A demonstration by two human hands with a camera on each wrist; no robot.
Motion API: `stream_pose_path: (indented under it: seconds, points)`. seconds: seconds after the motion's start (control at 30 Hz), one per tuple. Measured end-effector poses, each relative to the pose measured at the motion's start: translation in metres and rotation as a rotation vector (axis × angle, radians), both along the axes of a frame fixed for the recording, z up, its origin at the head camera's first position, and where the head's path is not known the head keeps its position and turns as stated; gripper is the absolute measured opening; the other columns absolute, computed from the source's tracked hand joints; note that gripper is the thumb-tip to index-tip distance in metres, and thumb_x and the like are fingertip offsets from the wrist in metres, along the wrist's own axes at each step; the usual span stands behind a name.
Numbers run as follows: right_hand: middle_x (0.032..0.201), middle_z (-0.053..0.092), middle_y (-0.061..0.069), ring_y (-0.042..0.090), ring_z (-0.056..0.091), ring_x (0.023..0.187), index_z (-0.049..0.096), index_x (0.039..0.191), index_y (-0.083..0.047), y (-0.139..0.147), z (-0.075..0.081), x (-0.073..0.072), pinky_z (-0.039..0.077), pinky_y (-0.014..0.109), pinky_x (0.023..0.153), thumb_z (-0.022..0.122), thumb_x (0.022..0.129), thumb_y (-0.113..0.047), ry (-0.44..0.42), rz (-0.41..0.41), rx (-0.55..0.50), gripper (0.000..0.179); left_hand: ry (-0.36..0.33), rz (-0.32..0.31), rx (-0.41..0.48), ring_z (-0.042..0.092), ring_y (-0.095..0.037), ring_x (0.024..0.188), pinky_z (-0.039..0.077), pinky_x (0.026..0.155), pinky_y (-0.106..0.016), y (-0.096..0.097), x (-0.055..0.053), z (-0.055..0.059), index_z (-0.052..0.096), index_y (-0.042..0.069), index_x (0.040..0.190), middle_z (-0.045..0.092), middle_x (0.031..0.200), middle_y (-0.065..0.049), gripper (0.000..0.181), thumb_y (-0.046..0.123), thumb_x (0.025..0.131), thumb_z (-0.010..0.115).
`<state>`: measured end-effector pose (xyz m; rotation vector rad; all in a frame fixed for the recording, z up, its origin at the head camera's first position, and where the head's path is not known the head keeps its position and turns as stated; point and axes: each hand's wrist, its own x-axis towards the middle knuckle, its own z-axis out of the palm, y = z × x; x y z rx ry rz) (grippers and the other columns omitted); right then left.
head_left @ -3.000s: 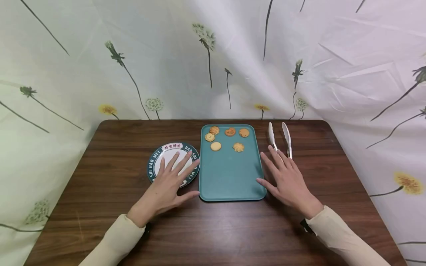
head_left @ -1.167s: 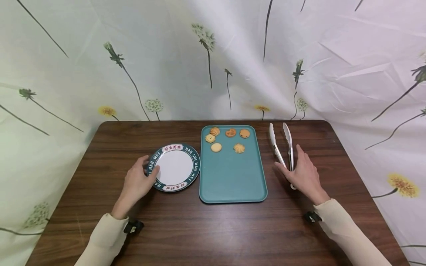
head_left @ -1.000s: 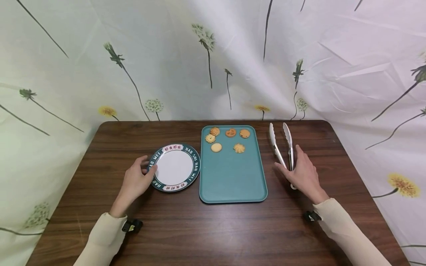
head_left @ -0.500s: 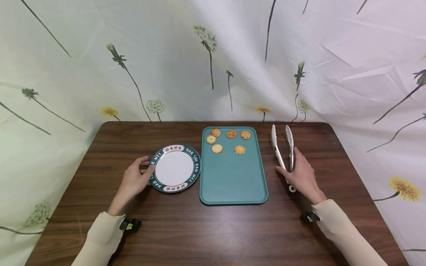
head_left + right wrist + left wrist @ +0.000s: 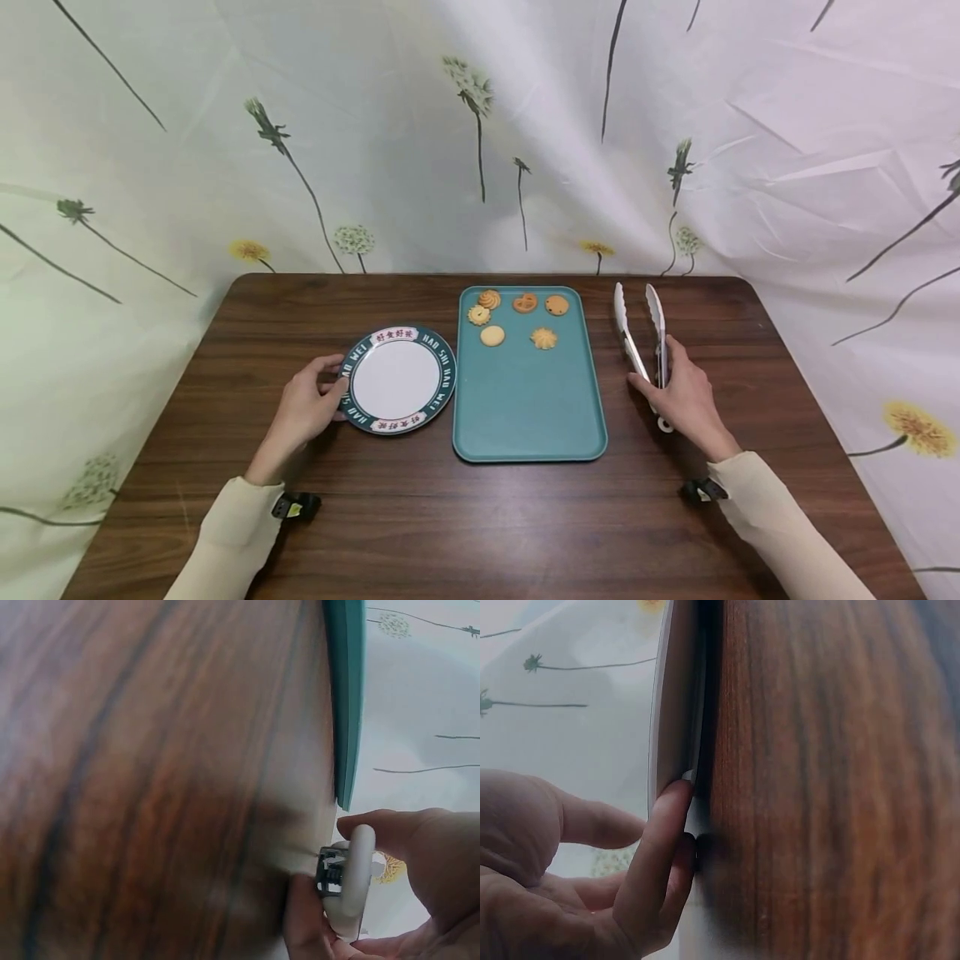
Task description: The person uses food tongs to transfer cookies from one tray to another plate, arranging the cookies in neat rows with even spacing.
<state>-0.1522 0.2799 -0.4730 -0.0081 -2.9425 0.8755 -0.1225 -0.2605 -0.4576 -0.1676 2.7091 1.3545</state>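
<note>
My left hand (image 5: 303, 408) pinches the left rim of a round plate (image 5: 396, 381), white in the middle with a dark green lettered border. The left wrist view shows the fingers (image 5: 656, 840) at the underside of the plate's edge (image 5: 671, 697) and the thumb on the other side. My right hand (image 5: 688, 400) holds metal tongs (image 5: 620, 310) by the handle end, thumb on one arm and fingers round the other. Their pale scalloped tips point to the back and stand apart. In the right wrist view, the tongs' rounded end (image 5: 361, 870) shows between thumb and fingers.
Between the hands lies a teal tray (image 5: 528, 408). Several cookies sit in its back half, among them a flower-shaped cookie (image 5: 543, 337) and a pretzel-shaped one (image 5: 525, 302). The dark wooden table (image 5: 480, 525) ends at a flower-print cloth (image 5: 405, 142) behind.
Both hands were spread open over the table. The left has moved to the plate's left rim and taken hold; the right has gone to the tongs' handle and closed round it.
</note>
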Motion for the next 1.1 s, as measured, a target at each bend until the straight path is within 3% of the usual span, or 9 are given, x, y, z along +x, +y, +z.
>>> stream_pose_path:
  seconds: [0.17,0.37,0.57,0.8,1.0,1.1]
  points:
    - [0.113,0.063,0.033,0.037,0.068,0.087,0.026,0.159,0.009,0.0013,0.0004,0.0004,0.06,0.047,0.07,0.075,0.096,-0.035,-0.007,0.004,-0.022,0.091,0.0,-0.004,0.001,0.064,-0.042,0.112,0.068,0.063,-0.025,-0.001,-0.0001,-0.001,0.039,-0.007,0.154,0.046,0.144,-0.034,0.049,0.003,0.106,0.048]
    - [0.103,0.062,0.028,0.017,0.07,0.052,0.017,0.163,0.004,0.0028,0.0009,0.0003,0.061,0.029,0.045,0.073,0.098,-0.025,-0.084,0.019,-0.169,0.09,0.001,0.001,0.009,0.064,-0.042,0.113,0.068,0.064,-0.025,-0.0015,0.0,-0.0008,0.039,-0.007,0.154,0.046,0.143,-0.033,0.049,0.001,0.106,0.047]
    - [0.105,0.067,0.027,0.016,0.069,0.054,0.02,0.161,0.005,0.0024,0.0008,-0.0008,0.061,0.027,0.046,0.072,0.098,-0.022,-0.066,0.006,-0.17,0.086,-0.008,0.003,0.013,0.063,-0.042,0.115,0.069,0.065,-0.025,-0.0009,0.0,-0.0002,0.039,-0.006,0.154,0.045,0.144,-0.033,0.049,0.002,0.106,0.047]
    - [0.101,0.067,0.019,0.031,0.062,0.088,0.035,0.156,0.006,0.004,0.0002,-0.0031,0.05,0.035,0.077,0.072,0.096,-0.024,0.012,-0.026,-0.049,0.077,-0.019,0.01,0.011,0.062,-0.041,0.115,0.069,0.066,-0.025,-0.0004,-0.0001,-0.0012,0.04,-0.005,0.154,0.045,0.145,-0.032,0.049,0.003,0.106,0.047]
    - [0.109,0.064,0.025,0.04,0.06,0.098,0.043,0.152,0.005,0.0067,-0.0019,-0.0028,0.052,0.052,0.08,0.075,0.096,-0.035,0.066,-0.032,-0.034,0.077,-0.013,0.006,0.007,0.063,-0.041,0.115,0.069,0.066,-0.025,-0.001,-0.0005,-0.0013,0.04,-0.005,0.154,0.045,0.145,-0.032,0.049,0.002,0.106,0.047]
    - [0.115,0.06,0.03,0.043,0.058,0.099,0.048,0.148,0.007,0.0073,-0.0026,-0.0025,0.05,0.054,0.077,0.078,0.094,-0.035,0.111,-0.039,-0.01,0.074,-0.013,0.006,0.008,0.063,-0.042,0.115,0.069,0.066,-0.025,-0.0014,-0.0005,-0.0009,0.04,-0.005,0.154,0.045,0.145,-0.032,0.049,0.002,0.106,0.048]
